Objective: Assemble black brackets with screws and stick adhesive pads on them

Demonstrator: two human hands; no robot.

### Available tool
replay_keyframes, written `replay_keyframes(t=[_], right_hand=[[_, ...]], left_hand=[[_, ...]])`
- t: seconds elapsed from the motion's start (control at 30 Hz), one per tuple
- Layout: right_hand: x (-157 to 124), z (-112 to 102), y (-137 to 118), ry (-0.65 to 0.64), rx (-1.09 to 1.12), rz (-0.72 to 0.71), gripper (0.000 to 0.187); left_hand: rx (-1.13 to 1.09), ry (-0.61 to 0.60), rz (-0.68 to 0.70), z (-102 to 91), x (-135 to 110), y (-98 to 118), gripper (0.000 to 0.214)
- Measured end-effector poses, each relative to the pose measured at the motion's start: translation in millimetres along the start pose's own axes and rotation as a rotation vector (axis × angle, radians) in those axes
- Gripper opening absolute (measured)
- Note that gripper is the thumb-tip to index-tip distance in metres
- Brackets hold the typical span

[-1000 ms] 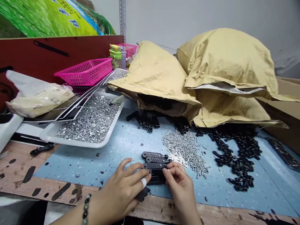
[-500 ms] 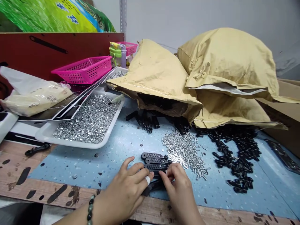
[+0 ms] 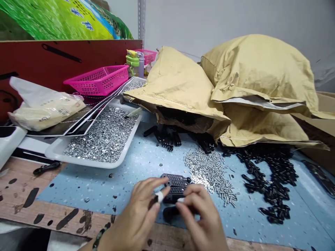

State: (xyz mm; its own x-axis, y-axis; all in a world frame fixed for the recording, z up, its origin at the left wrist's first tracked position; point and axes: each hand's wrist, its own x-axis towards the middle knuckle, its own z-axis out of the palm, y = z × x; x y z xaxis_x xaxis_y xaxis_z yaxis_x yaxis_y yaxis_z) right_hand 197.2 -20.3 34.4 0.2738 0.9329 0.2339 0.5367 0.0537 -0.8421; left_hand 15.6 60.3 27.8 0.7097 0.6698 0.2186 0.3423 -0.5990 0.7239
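Black parts (image 3: pixel 178 183) lay side by side on the blue surface (image 3: pixel 141 155) by the left hand (image 3: pixel 137 212) and right hand (image 3: pixel 202 212), long ways left to right, skinny, with rows of holes. I couldn't tell if either hand gripped anything.

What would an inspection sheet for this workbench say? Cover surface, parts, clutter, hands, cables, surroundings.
Surface: blue speckled mat on a wood-grain table with dark spots.
Job's things: perforated black handles in a row; silver pins to their right, small black parts farther right.
Clutter: pink basket and tissue pack, left side.
Left hand: fingers beside the handles, blurred; grip unclear.
Right hand: fingers at a dark piece; grip unclear.
Cables: nothing seen clearly.
Surroundings: yellow paper sacks, red board, pale wall.
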Motion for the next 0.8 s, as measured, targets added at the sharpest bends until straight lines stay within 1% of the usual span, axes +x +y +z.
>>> replay_keyframes(t=[0.03,0.1,0.17,0.23,0.37,0.53,0.63,0.8], right_hand=[[2,-2,4,0.05,0.038,0.098,0.021],[7,-4,14,0.113,0.106,0.25,0.027],[11,-2,23,0.122,0.148,0.315,0.031],[14,3,29,0.135,0.146,0.326,0.033],[14,11,33,0.156,0.125,0.33,0.034],[13,12,33,0.125,0.133,0.361,0.032],[13,11,33,0.116,0.176,0.388,0.032],[16,10,31,0.121,0.187,0.383,0.031]], left_hand=[[0.004,0.034,-0.019,0.5,-3,-3,0.048],[0.08,0.053,0.014,3.2,-7,-9,0.049],[0.193,0.03,0.102,8.1,-10,-14,0.048],[0.276,0.017,0.161,13.9,-11,-15,0.047],[0.344,-0.012,0.2,20.2,-11,-13,0.049],[0.402,-0.053,0.212,18.0,-10,-12,0.052],[0.438,-0.087,0.232,16.7,-10,-12,0.055],[0.461,-0.094,0.258,12.9,-7,-15,0.058]])
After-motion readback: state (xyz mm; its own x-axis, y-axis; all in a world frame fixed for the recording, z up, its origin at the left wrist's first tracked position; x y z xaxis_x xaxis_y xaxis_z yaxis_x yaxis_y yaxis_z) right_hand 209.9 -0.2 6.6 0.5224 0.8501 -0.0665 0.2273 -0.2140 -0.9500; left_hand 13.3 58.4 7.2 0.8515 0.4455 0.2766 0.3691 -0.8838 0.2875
